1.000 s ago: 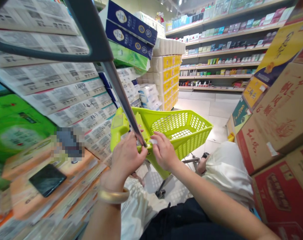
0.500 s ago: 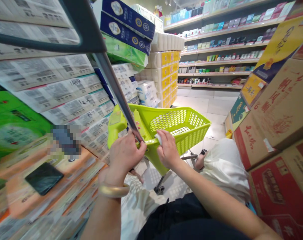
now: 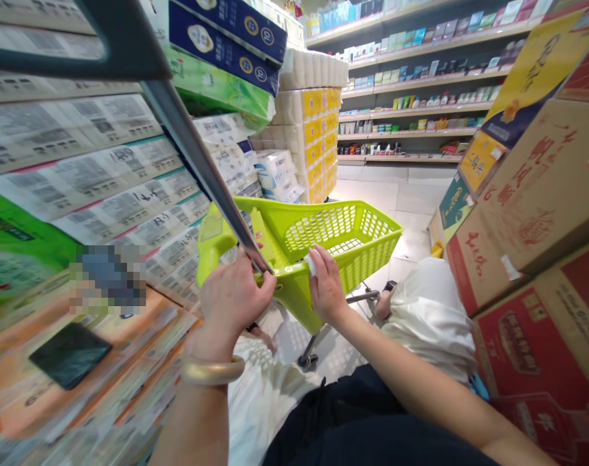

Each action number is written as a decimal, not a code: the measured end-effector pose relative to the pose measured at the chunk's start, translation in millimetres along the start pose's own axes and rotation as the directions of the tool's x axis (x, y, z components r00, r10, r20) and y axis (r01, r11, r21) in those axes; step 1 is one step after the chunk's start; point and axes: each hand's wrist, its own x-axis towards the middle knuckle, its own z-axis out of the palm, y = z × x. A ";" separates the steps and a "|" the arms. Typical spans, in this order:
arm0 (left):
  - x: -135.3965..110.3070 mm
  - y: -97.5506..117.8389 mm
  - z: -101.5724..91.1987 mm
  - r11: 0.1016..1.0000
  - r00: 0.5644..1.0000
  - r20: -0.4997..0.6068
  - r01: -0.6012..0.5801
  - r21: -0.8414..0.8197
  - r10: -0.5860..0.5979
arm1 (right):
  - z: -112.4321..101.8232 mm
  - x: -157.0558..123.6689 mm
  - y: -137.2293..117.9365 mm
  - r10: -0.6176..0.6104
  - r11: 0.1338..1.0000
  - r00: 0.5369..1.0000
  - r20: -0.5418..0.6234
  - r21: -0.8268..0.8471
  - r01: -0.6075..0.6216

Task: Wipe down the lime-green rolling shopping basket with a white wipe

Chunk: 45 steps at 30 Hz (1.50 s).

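A lime-green shopping cart (image 3: 297, 301) is standing on the tiled floor (image 3: 396, 194), between stacked tissue packs (image 3: 124, 155) and printed cartons (image 3: 537, 188). The left hand (image 3: 235, 292) is gripping the lower end of the metal handle tube (image 3: 210, 175), where it is meeting the basket's rim. Farther along that near rim, the right hand (image 3: 328, 288) is grasping a white tissue (image 3: 312, 263). A gold bangle (image 3: 213, 373) is circling the left wrist. Leftward, a dark-screened device (image 3: 71, 355) is lying on an orange pack (image 3: 10, 395).
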 end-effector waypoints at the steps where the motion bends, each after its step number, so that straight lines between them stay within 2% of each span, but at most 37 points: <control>1: 0.2 0.7 0.4 1.000 1.000 -0.007 0.002 0.003 -0.002 | -1.2 0.8 -0.9 0.027 0.999 1.000 -0.006 0.017 -0.027; 4: 1.0 3.0 1.8 1.000 1.000 -0.020 0.020 0.006 -0.020 | -1.2 7.1 -21.6 0.007 0.996 0.999 0.047 0.088 -0.011; 8: 1.9 3.9 3.0 1.000 0.999 -0.032 0.022 -0.003 -0.022 | 2.6 15.3 -52.2 -0.183 0.973 0.971 0.157 0.170 0.156; 11: 2.2 3.2 2.6 1.000 0.999 -0.031 0.019 0.001 -0.019 | 3.3 15.0 -46.7 -0.227 0.968 0.966 0.123 0.137 0.210; 14: 2.5 3.1 1.4 1.000 1.000 -0.022 0.020 0.002 -0.020 | -0.7 11.2 -19.6 -0.184 0.982 0.979 0.087 0.051 0.180; 17: 3.1 4.1 1.2 1.000 0.999 -0.020 0.029 0.006 -0.028 | -7.5 9.7 6.6 -0.047 0.999 0.997 0.057 -0.006 0.048; 19: 3.5 5.3 1.9 0.999 0.999 -0.032 0.033 0.011 -0.033 | -10.6 11.8 13.1 0.018 1.000 0.999 0.050 0.001 -0.018; 21: 4.0 6.5 2.8 0.999 0.998 -0.048 0.031 0.014 -0.031 | -10.9 15.7 8.0 0.016 0.998 0.998 0.057 0.053 -0.019; 24: 4.7 7.5 3.8 0.999 0.998 -0.059 0.028 0.019 -0.026 | -6.8 22.3 -13.1 -0.083 0.987 0.992 0.091 0.142 0.070; 27: 5.3 6.7 4.6 0.999 0.998 -0.060 0.027 0.019 -0.026 | -3.9 26.4 -29.3 -0.126 0.985 0.983 0.134 0.133 0.108; 29: 5.5 5.6 5.1 1.000 0.998 -0.057 0.023 0.018 -0.022 | -5.5 26.9 -28.5 -0.117 0.990 0.979 0.169 0.093 0.102; 32: 5.4 4.9 5.4 1.000 0.998 -0.059 0.023 0.018 -0.022 | -11.2 25.8 -12.5 -0.055 0.998 0.982 0.179 0.024 0.052; 35: 5.5 6.2 4.7 1.000 0.998 -0.059 0.030 0.010 -0.029 | -13.9 25.2 2.0 0.074 0.997 0.991 0.114 -0.042 -0.070; 37: 5.5 7.7 4.3 1.000 0.998 -0.056 0.029 0.006 -0.028 | -11.4 25.6 0.3 0.117 0.992 0.990 0.077 -0.051 -0.113; 39: 5.5 8.9 4.6 1.000 0.998 -0.057 0.024 0.002 -0.024 | -6.3 26.2 -11.9 0.086 0.996 0.993 0.077 -0.009 -0.086; 43: 6.3 8.7 7.1 1.000 0.998 -0.064 0.020 -0.014 -0.020 | 2.3 26.3 -42.4 -0.080 0.993 0.987 0.141 0.098 0.066; 45: 6.8 7.7 8.1 1.000 0.998 -0.063 0.020 -0.019 -0.021 | 2.1 25.3 -44.9 -0.109 0.992 0.980 0.169 0.087 0.095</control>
